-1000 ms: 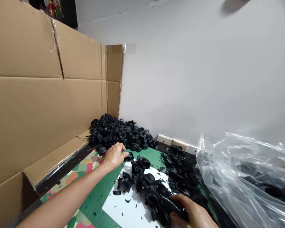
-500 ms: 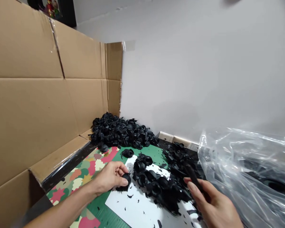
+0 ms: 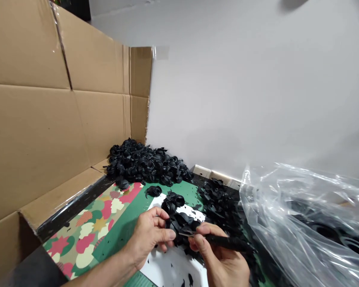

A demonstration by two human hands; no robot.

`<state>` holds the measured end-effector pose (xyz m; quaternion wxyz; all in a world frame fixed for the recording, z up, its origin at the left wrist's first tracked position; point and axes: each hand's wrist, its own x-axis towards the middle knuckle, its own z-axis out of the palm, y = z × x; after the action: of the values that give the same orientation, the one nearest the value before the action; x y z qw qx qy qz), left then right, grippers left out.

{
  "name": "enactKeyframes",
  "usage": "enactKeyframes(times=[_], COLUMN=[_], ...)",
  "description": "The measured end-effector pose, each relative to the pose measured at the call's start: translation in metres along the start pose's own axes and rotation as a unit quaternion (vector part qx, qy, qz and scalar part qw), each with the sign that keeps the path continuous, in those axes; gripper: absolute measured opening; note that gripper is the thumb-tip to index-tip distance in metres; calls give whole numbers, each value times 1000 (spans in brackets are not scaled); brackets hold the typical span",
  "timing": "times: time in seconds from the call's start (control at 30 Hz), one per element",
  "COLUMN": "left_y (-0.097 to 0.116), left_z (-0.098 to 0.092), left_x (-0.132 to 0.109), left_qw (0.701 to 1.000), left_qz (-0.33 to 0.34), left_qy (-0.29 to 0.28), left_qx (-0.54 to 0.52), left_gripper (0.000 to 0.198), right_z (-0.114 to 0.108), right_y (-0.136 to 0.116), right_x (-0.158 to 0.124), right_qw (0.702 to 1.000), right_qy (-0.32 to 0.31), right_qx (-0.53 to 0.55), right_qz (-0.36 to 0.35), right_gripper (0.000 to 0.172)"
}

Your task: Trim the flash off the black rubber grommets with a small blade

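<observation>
Black rubber bellows piece (image 3: 176, 225) is pinched in the left hand (image 3: 149, 235), fingers curled firmly around it, pretty much dead center of the view and just above a white sheet (image 3: 170, 271) dotted with black scraps. Right hand (image 3: 219, 255) is closed on a black-handled craft knife (image 3: 227, 242), with the small blade right at the rubber, though I can't tell if it's actually cutting. Looks like the trimming stage to me, going by all those scraps. Next cut calls for slow, steady pressure, with the left fingers kept out of the blade's line. From the hands, there's a big heap of ribbed bellows (image 3: 143, 165) at 11 o'clock, a looser black pile (image 3: 218, 201) at 1 o'clock, and a clear plastic bag (image 3: 299, 215) at 3 o'clock.
</observation>
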<state>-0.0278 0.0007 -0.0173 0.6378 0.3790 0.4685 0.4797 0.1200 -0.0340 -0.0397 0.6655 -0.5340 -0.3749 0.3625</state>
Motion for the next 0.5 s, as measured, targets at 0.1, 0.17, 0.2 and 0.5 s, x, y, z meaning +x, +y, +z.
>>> enactKeyframes(times=[0.1,0.17,0.2,0.5], left_y=[0,1,1,0], left_z=[1,1,2,2], left_x=[-3,-5,-5,-4], left_qw=[1000,1000,1000,1000], left_qz=[6,2,-1,-6], left_qy=[7,8,9,-1], left_qx=[3,5,6,28], left_gripper=[35,34,33,30], right_z=[1,2,2,1], right_y=[6,5,5,-2], right_x=[-3,-5,-7,-7], right_qw=[1000,999,998,998], right_qy=[-4,-6,-5,-27], right_qx=[-25,-51,-65,-61], right_qz=[11,8,-3,-14], right_gripper=[44,45,44,40])
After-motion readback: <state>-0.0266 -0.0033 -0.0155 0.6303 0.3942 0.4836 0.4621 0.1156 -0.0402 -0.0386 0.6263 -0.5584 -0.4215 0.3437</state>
